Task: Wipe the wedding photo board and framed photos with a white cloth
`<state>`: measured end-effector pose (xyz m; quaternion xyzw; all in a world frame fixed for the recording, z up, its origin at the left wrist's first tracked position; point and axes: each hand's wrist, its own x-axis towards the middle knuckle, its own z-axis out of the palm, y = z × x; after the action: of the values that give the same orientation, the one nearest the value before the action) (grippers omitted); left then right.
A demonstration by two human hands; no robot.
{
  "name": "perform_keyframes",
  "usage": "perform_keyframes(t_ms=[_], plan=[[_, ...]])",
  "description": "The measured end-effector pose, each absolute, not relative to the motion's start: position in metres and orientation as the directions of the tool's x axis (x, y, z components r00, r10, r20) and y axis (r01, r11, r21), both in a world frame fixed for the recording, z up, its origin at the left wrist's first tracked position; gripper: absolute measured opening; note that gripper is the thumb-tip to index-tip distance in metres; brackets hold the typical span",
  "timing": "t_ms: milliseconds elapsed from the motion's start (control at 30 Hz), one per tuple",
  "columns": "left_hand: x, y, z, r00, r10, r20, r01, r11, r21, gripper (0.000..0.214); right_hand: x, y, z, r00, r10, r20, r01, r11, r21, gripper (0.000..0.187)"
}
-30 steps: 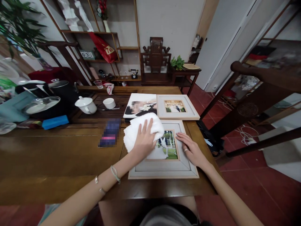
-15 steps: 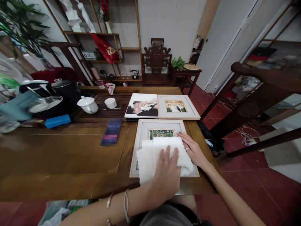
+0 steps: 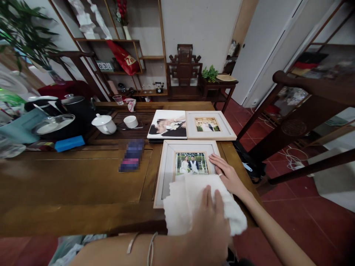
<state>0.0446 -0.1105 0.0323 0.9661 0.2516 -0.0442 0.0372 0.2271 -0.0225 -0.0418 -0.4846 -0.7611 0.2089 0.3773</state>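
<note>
A pale wooden picture frame (image 3: 158, 181) lies face up near the table's front edge, its photo (image 3: 192, 163) showing two people outdoors. Over its lower part spreads a folded white cloth (image 3: 180, 207) that hangs past the frame's front edge. My left hand (image 3: 212, 218), blurred by motion, presses down on the cloth and grips it, fingers pointing away from me; its thumb is hidden. On the frame's right edge rests my right hand (image 3: 229, 173), with a ring, its fingers stretched out and holding nothing.
Behind lie another framed picture (image 3: 231, 127) and a white-edged photo panel (image 3: 168, 125). To the left are a pixelated dark blue item (image 3: 131, 155), a blue block (image 3: 69, 143), a white lidded bowl (image 3: 104, 123) and a white cup (image 3: 131, 121). A dark wooden chair (image 3: 299, 118) stands right.
My left hand has drawn the white cloth toward me and slightly right, uncovering more of the photo. My right hand stays on the frame's right edge.
</note>
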Motion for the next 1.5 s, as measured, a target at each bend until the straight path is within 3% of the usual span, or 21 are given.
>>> perform_keyframes(t_ms=[200, 367, 433, 500, 667, 800, 1000, 1100, 1200, 1333, 1500], plan=[[0.033, -0.095, 0.037, 0.807, 0.582, -0.101, 0.590, -0.797, 0.125, 0.040, 0.227, -0.024, -0.039, -0.359, 0.871, 0.337, 0.572, 0.490, -0.658, 0.052], [0.012, -0.031, 0.021, 0.529, 0.848, -0.028, 0.844, -0.529, -0.087, 0.034, 0.226, -0.023, -0.039, -0.358, 0.868, 0.344, 0.592, 0.496, -0.636, 0.052], [0.003, -0.009, 0.015, 0.464, 0.884, 0.051, 0.882, -0.456, -0.118, 0.031, 0.226, -0.023, -0.039, -0.359, 0.870, 0.337, 0.597, 0.492, -0.633, 0.054], [-0.005, 0.000, 0.014, 0.487, 0.870, 0.072, 0.872, -0.479, -0.103, 0.028, 0.225, -0.023, -0.039, -0.353, 0.874, 0.333, 0.602, 0.485, -0.634, 0.055], [-0.015, -0.047, 0.028, 0.710, 0.697, -0.105, 0.705, -0.704, 0.093, 0.033, 0.225, -0.023, -0.040, -0.329, 0.885, 0.330, 0.609, 0.465, -0.642, 0.053], [-0.023, -0.089, 0.030, 0.825, 0.561, -0.063, 0.561, -0.801, 0.208, 0.030, 0.224, -0.022, -0.040, -0.306, 0.889, 0.339, 0.606, 0.457, -0.651, 0.051], [-0.034, -0.042, 0.001, 0.653, 0.755, 0.065, 0.747, -0.655, 0.113, 0.027, 0.224, -0.023, -0.040, -0.306, 0.886, 0.349, 0.602, 0.463, -0.650, 0.051], [-0.036, 0.001, -0.001, 0.574, 0.801, 0.169, 0.810, -0.586, 0.027, 0.026, 0.225, -0.023, -0.041, -0.304, 0.887, 0.346, 0.613, 0.461, -0.642, 0.052], [-0.040, 0.034, 0.008, 0.550, 0.816, 0.176, 0.831, -0.556, -0.018, 0.029, 0.226, -0.023, -0.042, -0.327, 0.879, 0.346, 0.616, 0.476, -0.627, 0.055], [-0.050, 0.051, 0.018, 0.646, 0.760, 0.073, 0.760, -0.649, 0.026, 0.044, 0.227, -0.022, -0.043, -0.349, 0.874, 0.339, 0.617, 0.487, -0.619, 0.058], [-0.055, 0.014, 0.018, 0.755, 0.656, -0.008, 0.647, -0.743, 0.173, 0.045, 0.226, -0.022, -0.044, -0.340, 0.879, 0.335, 0.618, 0.477, -0.625, 0.059]])
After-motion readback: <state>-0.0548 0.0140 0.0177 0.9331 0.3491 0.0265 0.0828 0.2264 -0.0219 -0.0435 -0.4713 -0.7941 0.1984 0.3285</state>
